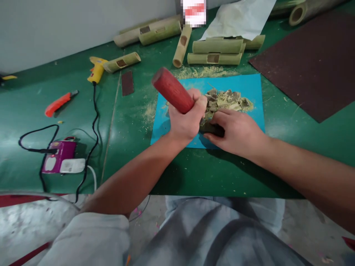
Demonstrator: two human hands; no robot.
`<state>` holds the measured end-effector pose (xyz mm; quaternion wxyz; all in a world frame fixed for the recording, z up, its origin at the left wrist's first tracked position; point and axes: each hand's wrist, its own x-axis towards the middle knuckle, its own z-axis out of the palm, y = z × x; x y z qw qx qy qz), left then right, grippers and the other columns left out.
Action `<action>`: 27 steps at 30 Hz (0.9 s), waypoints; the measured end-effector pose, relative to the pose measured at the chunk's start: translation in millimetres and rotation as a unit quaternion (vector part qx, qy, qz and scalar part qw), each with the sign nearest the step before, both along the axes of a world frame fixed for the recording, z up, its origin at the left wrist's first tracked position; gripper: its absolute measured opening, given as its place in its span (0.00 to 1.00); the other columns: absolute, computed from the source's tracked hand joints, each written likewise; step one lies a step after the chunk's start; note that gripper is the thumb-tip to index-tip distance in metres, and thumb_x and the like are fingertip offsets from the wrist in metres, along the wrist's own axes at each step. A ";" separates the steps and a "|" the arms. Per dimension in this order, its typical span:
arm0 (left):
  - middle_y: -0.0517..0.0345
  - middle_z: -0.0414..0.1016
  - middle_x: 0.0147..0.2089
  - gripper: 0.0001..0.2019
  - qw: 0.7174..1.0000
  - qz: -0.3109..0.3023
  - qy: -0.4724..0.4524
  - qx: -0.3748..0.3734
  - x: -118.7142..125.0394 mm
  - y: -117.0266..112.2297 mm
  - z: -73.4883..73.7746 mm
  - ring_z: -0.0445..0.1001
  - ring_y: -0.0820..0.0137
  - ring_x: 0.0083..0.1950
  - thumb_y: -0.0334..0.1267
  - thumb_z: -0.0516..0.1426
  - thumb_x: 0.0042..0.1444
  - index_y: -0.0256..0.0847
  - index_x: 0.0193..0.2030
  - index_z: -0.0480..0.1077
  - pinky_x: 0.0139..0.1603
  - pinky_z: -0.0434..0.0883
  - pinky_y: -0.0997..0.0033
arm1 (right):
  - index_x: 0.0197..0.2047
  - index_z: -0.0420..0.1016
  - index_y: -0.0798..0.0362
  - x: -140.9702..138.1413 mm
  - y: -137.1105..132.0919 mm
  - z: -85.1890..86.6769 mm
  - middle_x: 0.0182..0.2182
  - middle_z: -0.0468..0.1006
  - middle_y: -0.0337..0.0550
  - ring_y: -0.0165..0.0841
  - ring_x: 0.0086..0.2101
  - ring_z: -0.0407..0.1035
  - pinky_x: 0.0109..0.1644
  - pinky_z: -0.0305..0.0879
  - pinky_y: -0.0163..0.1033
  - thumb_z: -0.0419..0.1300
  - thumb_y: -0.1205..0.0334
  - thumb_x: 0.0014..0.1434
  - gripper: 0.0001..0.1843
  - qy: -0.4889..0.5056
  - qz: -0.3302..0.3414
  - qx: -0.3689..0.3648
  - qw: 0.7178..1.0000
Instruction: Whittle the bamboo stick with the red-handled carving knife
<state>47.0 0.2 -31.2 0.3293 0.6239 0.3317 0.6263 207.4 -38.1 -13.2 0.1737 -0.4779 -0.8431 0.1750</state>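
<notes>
Here, two hands work over a blue mat (249, 88).
Left hand (184, 120) clenches a red handle (172, 90); right hand (235, 131) fingers grasp a dark piece (212, 129) beside bamboo chips (227, 99).

A green-covered worktop (33, 111) is set against a plain pale wall (55, 26). Below its front edge, a grey speckled floor (299, 218) is seen.

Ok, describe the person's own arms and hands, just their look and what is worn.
Both forearms are bare to above the elbow. The left hand and right hand wear no gloves, rings or watch. A light grey short sleeve shows at the left upper arm.
</notes>
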 end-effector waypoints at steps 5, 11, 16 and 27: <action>0.64 0.63 0.23 0.26 0.998 0.024 0.025 -0.058 4.3 -3.1 6.1 0.64 0.76 0.26 0.51 0.65 0.65 0.41 0.21 0.63 0.31 0.67 0.67 | 0.37 0.78 0.54 -0.4 -7.1 4.8 0.35 0.79 0.48 0.37 0.33 0.69 0.33 0.51 0.42 0.62 0.56 0.61 0.10 -0.044 -0.026 0.037 0.998; 0.63 0.66 0.23 0.24 0.996 0.033 0.057 -0.067 5.0 -8.2 8.2 0.67 0.76 0.27 0.44 0.67 0.63 0.41 0.20 0.64 0.33 0.70 0.68 | 0.35 0.78 0.53 2.0 -7.8 4.8 0.34 0.81 0.49 0.40 0.37 0.74 0.35 0.55 0.42 0.57 0.58 0.63 0.11 -0.051 -0.016 0.055 0.997; 0.63 0.66 0.24 0.23 0.995 0.032 0.069 -0.058 3.9 -8.6 9.0 0.67 0.75 0.27 0.42 0.66 0.63 0.41 0.20 0.64 0.34 0.71 0.68 | 0.36 0.77 0.52 2.1 -6.9 6.8 0.35 0.81 0.48 0.39 0.35 0.73 0.34 0.54 0.42 0.60 0.57 0.62 0.09 -0.060 -0.026 0.038 0.997; 0.64 0.61 0.23 0.25 0.996 0.059 0.059 -0.030 2.6 -8.1 5.3 0.64 0.75 0.26 0.49 0.65 0.63 0.41 0.20 0.63 0.32 0.67 0.68 | 0.33 0.72 0.50 1.8 -7.0 2.2 0.34 0.78 0.48 0.40 0.36 0.71 0.35 0.55 0.42 0.64 0.60 0.59 0.05 -0.034 0.001 0.045 0.998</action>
